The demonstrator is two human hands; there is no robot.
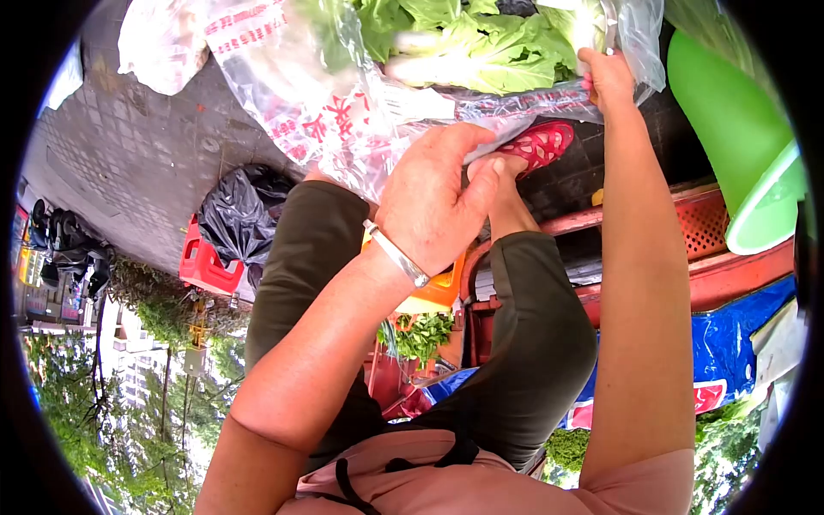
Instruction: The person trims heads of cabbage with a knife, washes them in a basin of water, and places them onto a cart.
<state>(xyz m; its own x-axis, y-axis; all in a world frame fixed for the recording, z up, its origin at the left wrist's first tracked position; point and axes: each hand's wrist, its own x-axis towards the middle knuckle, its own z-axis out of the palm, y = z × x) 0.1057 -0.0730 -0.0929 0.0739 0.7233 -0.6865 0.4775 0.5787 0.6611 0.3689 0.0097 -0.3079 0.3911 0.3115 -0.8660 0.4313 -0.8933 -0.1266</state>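
Observation:
A clear plastic bag (330, 129) with red printing spreads across the top of the view. Leafy green vegetables with pale stems (489, 64) lie in its opening. My left hand (446, 184), with a silver bracelet at the wrist, is closed on the near edge of the bag, the thumb stretched along it; part of its grip is hidden. At the upper right, my right hand (611, 79) pinches the bag's edge beside a pale stem. A foot in a red openwork shoe (547, 146) shows just below the bag.
A black bag (245, 210) and red container (206, 266) stand on the paving at left. At right are a green plastic tub (730, 129), a red crate (699, 223) and a blue sheet (738, 343). Greens (421, 336) show between my legs. Another white bag (161, 47) lies at upper left.

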